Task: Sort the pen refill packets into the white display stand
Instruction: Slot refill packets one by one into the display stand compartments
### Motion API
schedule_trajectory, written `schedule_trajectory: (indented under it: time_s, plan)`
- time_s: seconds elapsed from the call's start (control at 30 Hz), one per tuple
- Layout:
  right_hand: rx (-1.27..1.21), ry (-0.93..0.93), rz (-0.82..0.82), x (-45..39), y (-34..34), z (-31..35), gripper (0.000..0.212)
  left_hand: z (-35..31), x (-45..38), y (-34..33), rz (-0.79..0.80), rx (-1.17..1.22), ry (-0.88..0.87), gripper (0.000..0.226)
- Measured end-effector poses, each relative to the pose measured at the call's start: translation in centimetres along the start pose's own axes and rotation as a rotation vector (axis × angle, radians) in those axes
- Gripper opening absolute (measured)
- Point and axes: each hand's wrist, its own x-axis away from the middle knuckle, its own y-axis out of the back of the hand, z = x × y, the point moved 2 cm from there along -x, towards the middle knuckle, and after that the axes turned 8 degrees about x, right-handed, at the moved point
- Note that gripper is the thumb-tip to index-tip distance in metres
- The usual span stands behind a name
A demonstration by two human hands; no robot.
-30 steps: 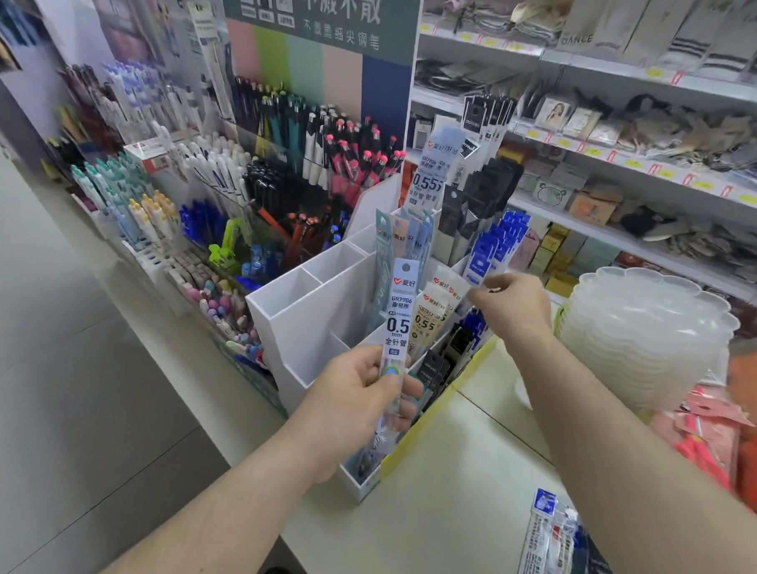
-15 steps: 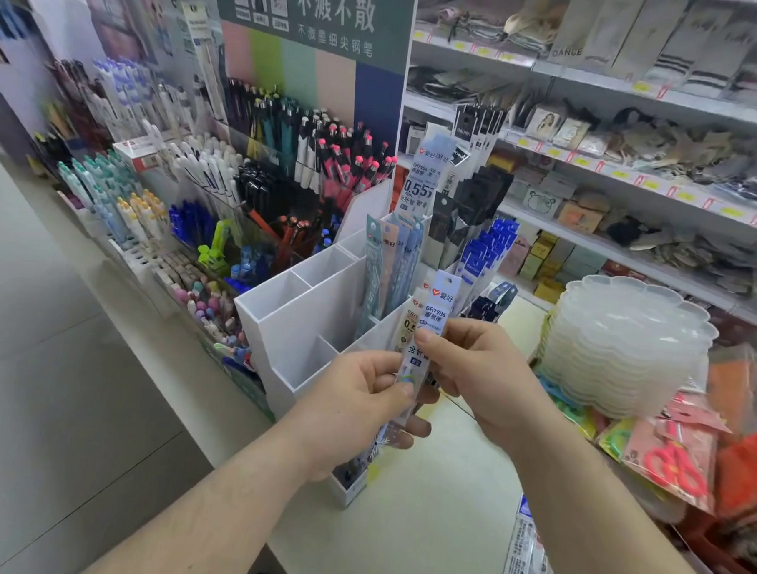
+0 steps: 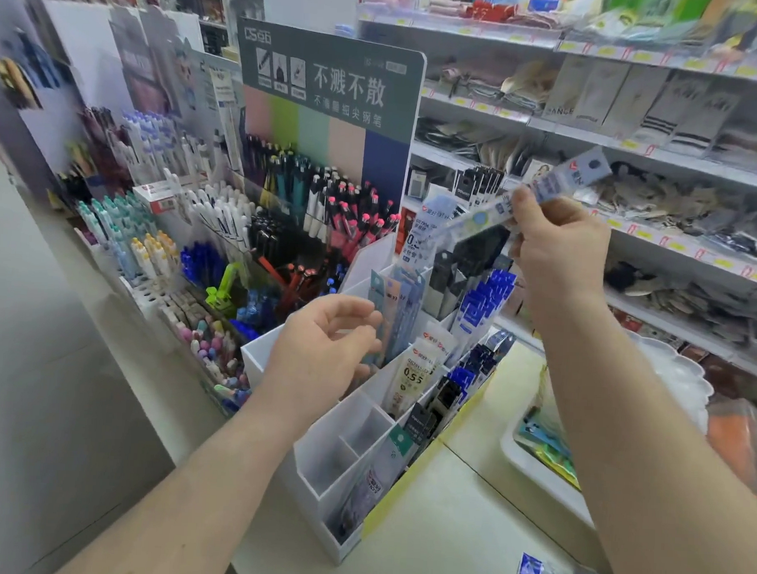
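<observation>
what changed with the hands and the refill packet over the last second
The refill packet passed from the left hand to the right hand, which now pinches it and has lifted it high, tilted, above the white display stand. The left hand let go and hovers with loosely curled fingers beside the stand. The stand and its stocked packets stayed put.

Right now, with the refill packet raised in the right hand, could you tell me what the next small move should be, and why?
Probably lower the refill packet toward a back compartment of the white display stand, where similar packets already stand upright. The right hand pinches it high and tilted above the stand, while the left hand hovers empty by the stand.
</observation>
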Motion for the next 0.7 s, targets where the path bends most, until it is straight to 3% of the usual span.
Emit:
schedule_trajectory:
  time_s: [0.2, 0.4, 0.57, 0.7]
  plan:
    - [0.441, 0.145, 0.118, -2.5, -4.3, -1.8, 0.031, 0.3, -0.2, 0.7, -0.029, -0.071, -0.024, 0.022]
    - [0.805, 0.125, 0.346, -2.7, -7.3, -3.5, 0.04, 0.3, 0.2, 1.1, -0.031, -0.123, -0.018, 0.021]
    - [0.939, 0.103, 0.434, -2.8, -8.1, -3.6, 0.042, 0.3, 0.7, 1.4, -0.023, -0.155, -0.017, 0.021]
    - [0.882, 0.093, 0.426, -2.1, -7.2, -3.1, 0.036, 1.0, 1.1, 1.8, -0.005, -0.17, 0.004, 0.022]
